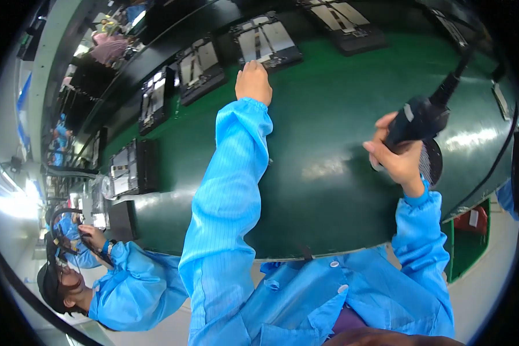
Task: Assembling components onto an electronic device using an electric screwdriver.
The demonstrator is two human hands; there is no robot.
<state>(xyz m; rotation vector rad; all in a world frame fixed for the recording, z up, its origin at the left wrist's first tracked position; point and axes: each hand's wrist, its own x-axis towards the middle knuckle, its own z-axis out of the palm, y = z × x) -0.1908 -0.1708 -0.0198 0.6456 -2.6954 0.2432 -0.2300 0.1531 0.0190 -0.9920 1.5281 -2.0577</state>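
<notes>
My left hand [254, 83] reaches to the far side of the green worktop, its fingers curled at the near edge of a flat black-framed electronic unit [263, 41] with silver panels. The fingertips are partly hidden there. At the right, my right hand [401, 157] is wrapped round a black corded electric screwdriver [418, 120], raised above the worktop. Its cord end points up and away, and its tip is hidden by the hand. Just beside my right wrist lies a dark round piece with a ribbed surface [431, 161].
Similar units stand in a row along the far edge, including one unit [200, 66] left of my hand and another [346, 24] to the right. A thicker stack [131, 167] sits at the left. A co-worker [135, 288] in blue works at the left. A green bin [470, 245] stands lower right.
</notes>
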